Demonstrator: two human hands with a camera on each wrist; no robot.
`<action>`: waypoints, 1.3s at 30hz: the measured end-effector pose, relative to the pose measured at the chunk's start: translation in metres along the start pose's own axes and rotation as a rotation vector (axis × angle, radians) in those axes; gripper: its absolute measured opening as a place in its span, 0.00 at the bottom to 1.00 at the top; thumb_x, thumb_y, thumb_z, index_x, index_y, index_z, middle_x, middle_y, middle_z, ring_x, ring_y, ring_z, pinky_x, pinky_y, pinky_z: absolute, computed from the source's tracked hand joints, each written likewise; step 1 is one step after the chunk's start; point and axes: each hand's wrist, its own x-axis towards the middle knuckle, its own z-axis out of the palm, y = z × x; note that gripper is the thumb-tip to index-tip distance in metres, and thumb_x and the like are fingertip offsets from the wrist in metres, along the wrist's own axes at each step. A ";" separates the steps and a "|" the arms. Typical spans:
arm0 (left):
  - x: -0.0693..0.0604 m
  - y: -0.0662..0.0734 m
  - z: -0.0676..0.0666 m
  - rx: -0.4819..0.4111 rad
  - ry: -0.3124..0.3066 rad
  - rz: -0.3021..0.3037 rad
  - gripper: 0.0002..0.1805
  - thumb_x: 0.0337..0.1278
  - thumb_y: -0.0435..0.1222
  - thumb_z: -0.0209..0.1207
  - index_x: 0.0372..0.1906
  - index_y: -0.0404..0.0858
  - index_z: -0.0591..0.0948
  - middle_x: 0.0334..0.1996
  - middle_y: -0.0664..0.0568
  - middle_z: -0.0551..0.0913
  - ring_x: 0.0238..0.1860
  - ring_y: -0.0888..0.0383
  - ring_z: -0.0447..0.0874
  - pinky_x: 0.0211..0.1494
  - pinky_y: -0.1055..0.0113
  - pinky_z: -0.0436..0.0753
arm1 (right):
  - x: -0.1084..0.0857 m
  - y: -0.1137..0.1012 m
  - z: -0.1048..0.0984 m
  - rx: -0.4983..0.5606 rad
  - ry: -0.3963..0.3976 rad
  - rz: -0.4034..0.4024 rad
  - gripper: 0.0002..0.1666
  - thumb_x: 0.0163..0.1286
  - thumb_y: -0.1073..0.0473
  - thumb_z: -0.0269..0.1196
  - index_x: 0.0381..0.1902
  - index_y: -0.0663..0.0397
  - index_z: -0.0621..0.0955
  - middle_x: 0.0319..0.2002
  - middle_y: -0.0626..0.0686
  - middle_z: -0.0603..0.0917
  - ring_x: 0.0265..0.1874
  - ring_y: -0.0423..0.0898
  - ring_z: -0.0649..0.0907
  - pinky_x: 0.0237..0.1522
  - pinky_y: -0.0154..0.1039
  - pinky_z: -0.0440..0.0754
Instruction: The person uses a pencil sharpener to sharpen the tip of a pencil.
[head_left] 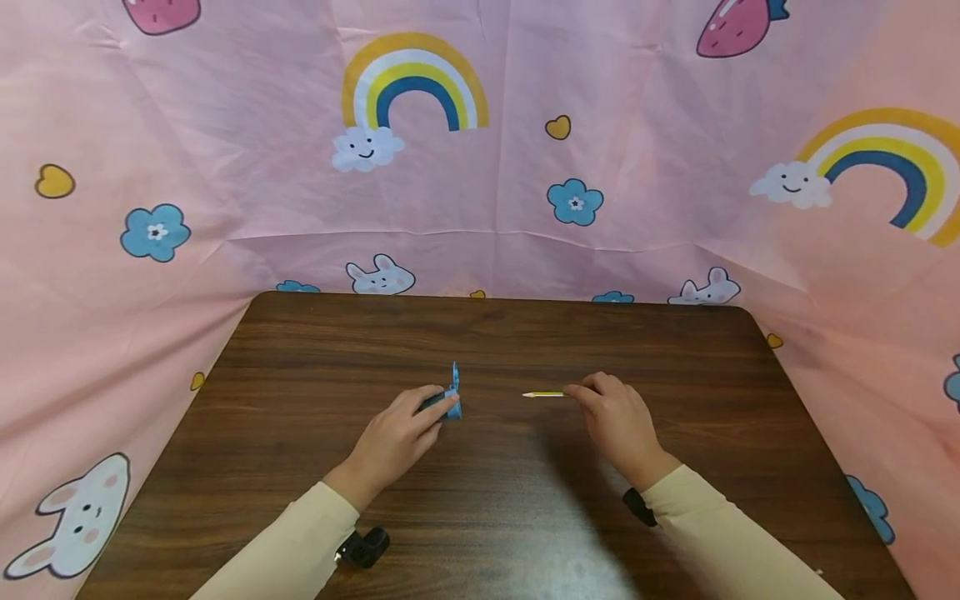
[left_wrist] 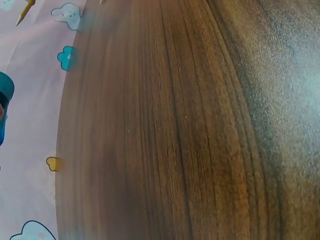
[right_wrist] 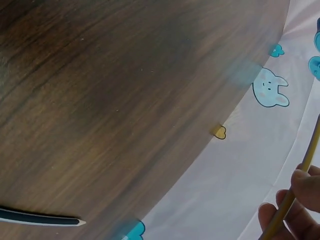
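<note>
In the head view my left hand (head_left: 393,437) grips a small blue object (head_left: 453,407), with a thin blue flap (head_left: 454,375) standing up at its far end. To its right, my right hand (head_left: 618,421) pinches a yellow-green striped pencil (head_left: 546,394), its tip toward the blue object and apart from it. The left wrist view catches part of the blue object (left_wrist: 6,87) at the left edge and the pencil (left_wrist: 26,11) at top left. In the right wrist view my fingers (right_wrist: 306,187) hold the yellow pencil (right_wrist: 311,145) slanted.
A dark pencil (right_wrist: 42,218) with a pale tip lies on the brown wooden table (right_wrist: 125,110) in the right wrist view. In the head view, a patterned pink cloth (head_left: 495,183) hangs behind the table and along both sides.
</note>
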 end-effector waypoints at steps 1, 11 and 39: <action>0.001 0.001 0.000 -0.005 0.001 0.004 0.30 0.40 0.26 0.73 0.55 0.40 0.82 0.49 0.43 0.79 0.46 0.48 0.81 0.36 0.62 0.86 | 0.000 -0.001 -0.001 0.001 -0.007 0.003 0.16 0.55 0.71 0.70 0.41 0.50 0.88 0.33 0.51 0.80 0.31 0.49 0.79 0.27 0.44 0.77; 0.006 0.007 -0.004 -0.008 0.004 0.008 0.30 0.40 0.26 0.73 0.55 0.40 0.82 0.49 0.43 0.79 0.46 0.49 0.82 0.37 0.62 0.86 | 0.007 -0.008 -0.011 0.021 -0.023 -0.032 0.18 0.53 0.71 0.71 0.41 0.50 0.87 0.34 0.50 0.79 0.32 0.48 0.79 0.28 0.43 0.76; 0.010 0.017 -0.007 -0.025 0.015 0.052 0.32 0.37 0.24 0.72 0.56 0.40 0.81 0.49 0.42 0.79 0.46 0.49 0.82 0.39 0.63 0.85 | 0.023 -0.020 -0.021 0.344 -0.293 0.191 0.11 0.62 0.67 0.67 0.42 0.52 0.86 0.34 0.46 0.80 0.30 0.40 0.81 0.28 0.34 0.78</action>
